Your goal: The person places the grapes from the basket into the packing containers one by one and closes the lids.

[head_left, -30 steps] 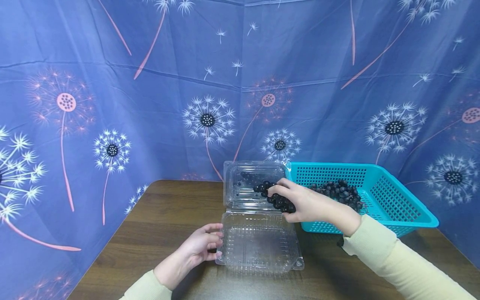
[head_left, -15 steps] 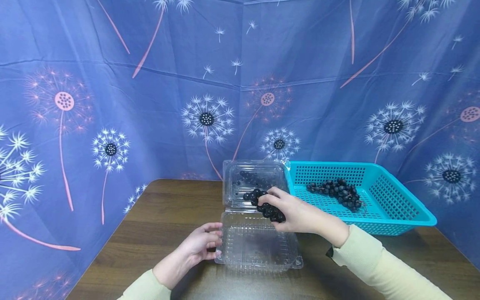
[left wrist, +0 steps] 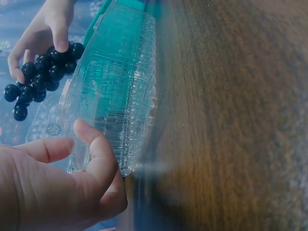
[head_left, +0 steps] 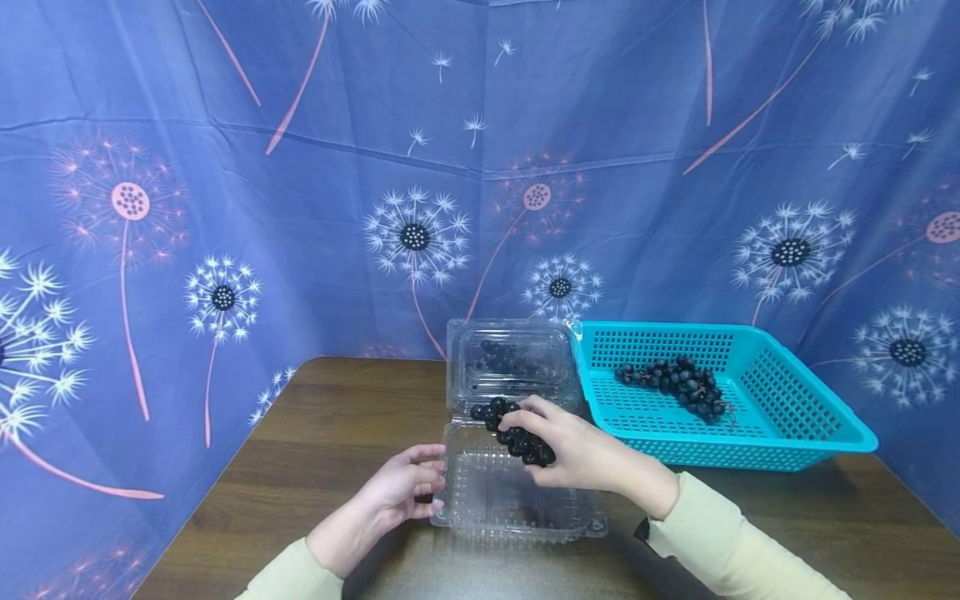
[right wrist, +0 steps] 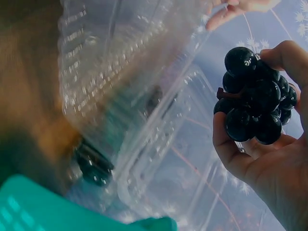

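the right hand curls round a small bunch of grapes, held just above the open clear clamshell box; the left hand pinches the box's near-left edge, steadying it; this bunch looks about to go in; another bunch lies in the teal basket

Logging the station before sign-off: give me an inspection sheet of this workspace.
Surface: brown wooden table.
Job's things: open clear clamshell box; dark grape bunch over it; second grape bunch in teal basket.
Clutter: nothing seen.
Hands: left hand grips the box's left edge; right hand holds the bunch.
Cables: nothing seen.
Surroundings: blue dandelion-print cloth behind and at the sides.
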`<state>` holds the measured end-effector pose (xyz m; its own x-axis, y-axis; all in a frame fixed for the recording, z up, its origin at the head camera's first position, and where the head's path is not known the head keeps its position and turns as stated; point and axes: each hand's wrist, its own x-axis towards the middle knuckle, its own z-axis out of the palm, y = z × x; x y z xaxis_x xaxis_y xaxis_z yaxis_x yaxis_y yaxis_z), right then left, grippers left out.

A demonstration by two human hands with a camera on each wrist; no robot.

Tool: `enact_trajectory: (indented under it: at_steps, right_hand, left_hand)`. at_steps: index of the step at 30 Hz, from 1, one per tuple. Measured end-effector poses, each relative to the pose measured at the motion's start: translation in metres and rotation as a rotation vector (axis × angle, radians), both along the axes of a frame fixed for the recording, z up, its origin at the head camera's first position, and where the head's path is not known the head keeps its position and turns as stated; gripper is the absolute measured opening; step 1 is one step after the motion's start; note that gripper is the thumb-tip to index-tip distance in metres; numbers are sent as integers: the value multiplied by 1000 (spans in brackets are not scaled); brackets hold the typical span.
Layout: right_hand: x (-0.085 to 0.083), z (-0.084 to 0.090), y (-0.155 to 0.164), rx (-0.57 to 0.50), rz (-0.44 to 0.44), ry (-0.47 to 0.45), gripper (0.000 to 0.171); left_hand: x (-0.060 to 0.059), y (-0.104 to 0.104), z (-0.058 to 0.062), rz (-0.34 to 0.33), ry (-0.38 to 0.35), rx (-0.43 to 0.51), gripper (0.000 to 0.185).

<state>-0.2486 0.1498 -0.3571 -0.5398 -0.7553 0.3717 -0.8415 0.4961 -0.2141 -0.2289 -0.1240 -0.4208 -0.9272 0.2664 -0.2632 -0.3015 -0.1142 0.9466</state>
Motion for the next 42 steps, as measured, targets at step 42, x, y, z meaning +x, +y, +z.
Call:
enact_trajectory:
  at_steps: [42]
  right_hand:
    - [7, -55, -29, 198, 51, -154, 67]
  left_hand:
    - [0, 0, 2, -10, -11, 9, 62]
